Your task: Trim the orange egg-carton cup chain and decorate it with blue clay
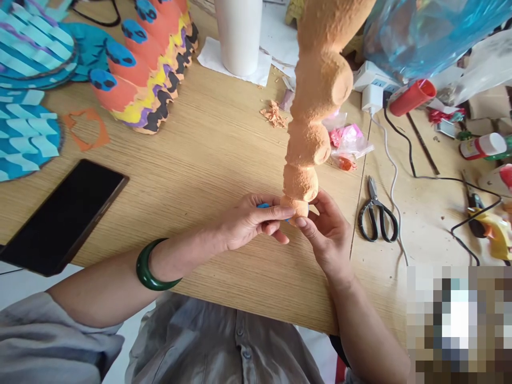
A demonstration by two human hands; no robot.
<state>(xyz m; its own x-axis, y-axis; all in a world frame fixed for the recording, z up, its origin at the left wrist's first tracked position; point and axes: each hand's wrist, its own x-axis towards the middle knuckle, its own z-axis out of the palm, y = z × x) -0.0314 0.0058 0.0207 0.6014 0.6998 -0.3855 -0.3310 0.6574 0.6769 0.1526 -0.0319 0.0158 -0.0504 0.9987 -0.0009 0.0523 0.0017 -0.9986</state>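
Observation:
A long, bumpy orange clay piece (308,128) with rounded segments runs from the top of the view down to my hands. My left hand (260,218) pinches its narrow lower end from the left, thumb laid across it. From the other side my right hand (326,232) grips the same end between thumb and fingers. Bits of blue clay (263,205) show by my left fingers and at the end of the piece; how they are attached is hidden. A green bangle (150,266) circles my left wrist.
On the left are a black phone (64,213), blue striped pieces (28,133) and a painted orange ridged model (148,64). Black-handled scissors (376,213) lie right of my hands, beside cables. Orange crumbs (274,114), a white cylinder (240,37) and a red cup (412,97) stand farther back.

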